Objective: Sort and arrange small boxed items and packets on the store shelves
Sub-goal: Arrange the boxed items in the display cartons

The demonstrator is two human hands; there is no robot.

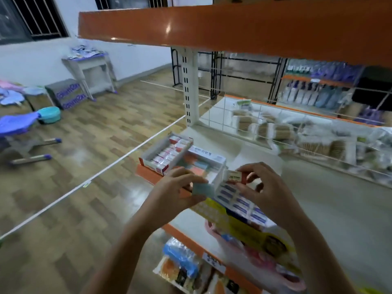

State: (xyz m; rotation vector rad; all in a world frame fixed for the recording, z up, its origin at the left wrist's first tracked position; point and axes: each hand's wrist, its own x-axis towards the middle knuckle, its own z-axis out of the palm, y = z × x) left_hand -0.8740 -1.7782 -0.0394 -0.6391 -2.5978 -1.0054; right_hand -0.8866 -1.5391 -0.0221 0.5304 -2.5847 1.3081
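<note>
My left hand (pixel 180 187) pinches a small pale blue block (pixel 200 190) at the shelf's front edge. My right hand (pixel 261 187) holds a small boxed item marked "2B" (pixel 235 177) just above a yellow display box (pixel 239 211) filled with rows of blue-labelled small boxes. Behind my hands stands a white display box (pixel 203 162) with pastel blocks inside. Left of that, a red and white display box (pixel 165 153) holds small red-and-white packs. All three stand on the white shelf (pixel 318 198).
An orange shelf edge (pixel 233 26) hangs overhead. A wire divider (pixel 275 132) fences off packets of wooden sticks behind. Bagged goods (pixel 182 264) lie on the lower shelf. The wooden floor (pixel 84 166) lies left, with a table, cartons and a teal basin.
</note>
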